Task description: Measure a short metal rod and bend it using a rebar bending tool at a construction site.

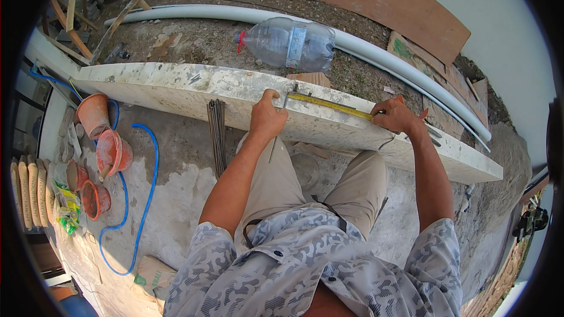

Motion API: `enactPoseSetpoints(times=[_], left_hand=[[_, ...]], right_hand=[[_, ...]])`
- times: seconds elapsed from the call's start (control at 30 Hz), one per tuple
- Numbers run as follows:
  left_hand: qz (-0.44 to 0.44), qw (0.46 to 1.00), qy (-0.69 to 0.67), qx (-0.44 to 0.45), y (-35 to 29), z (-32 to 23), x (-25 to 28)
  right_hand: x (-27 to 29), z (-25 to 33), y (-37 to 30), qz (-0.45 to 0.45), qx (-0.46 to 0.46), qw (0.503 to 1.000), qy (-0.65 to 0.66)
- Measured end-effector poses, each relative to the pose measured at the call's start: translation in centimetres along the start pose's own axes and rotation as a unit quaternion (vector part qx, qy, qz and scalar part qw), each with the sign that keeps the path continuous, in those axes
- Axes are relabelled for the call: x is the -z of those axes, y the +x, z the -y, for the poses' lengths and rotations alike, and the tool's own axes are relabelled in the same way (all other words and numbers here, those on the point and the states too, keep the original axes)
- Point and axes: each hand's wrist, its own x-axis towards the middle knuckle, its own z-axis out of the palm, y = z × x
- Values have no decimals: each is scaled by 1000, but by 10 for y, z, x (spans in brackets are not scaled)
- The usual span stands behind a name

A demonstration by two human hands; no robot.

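Note:
A yellow tape measure (329, 105) is drawn out along the top of a pale, stained concrete ledge (229, 80). My right hand (395, 115) grips its right end, where bits of orange show around the fingers. At the blade's left end, my left hand (268, 116) is closed on a thin metal rod (274, 149) that hangs down past the ledge's near edge. Dark metal pieces lie along the tape, and a few short rods (433, 135) rest on the ledge right of my right hand. A bundle of long thin rods (217, 135) leans against the ledge's near side.
Beyond the ledge lie a large clear plastic bottle (282, 43), long white pipes (405, 70) and a brown board (358, 0). At left stand several orange buckets (94, 114), a blue hose (154, 170) and stacked paper sacks (32, 192). A wooden frame (73, 9) is far left.

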Motion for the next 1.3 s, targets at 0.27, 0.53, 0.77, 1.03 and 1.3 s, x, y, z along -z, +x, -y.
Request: enactPoseSetpoints(times=[0.27, 0.53, 0.77, 1.03, 1.3], left_hand=[[29, 999, -20, -19, 1, 5, 0], [15, 999, -3, -49, 0, 6, 1], [30, 999, -22, -37, 0, 6, 1], [25, 998, -33, -47, 1, 10, -2], [30, 998, -26, -42, 0, 7, 0]], right_hand=[[-2, -4, 4, -4, 21, 1000, -8], [-2, -1, 4, -10, 17, 1000, -9], [-1, 1, 2, -9, 17, 1000, -14], [-2, 1, 3, -6, 14, 1000, -21], [-3, 0, 4, -13, 19, 999, -29]])
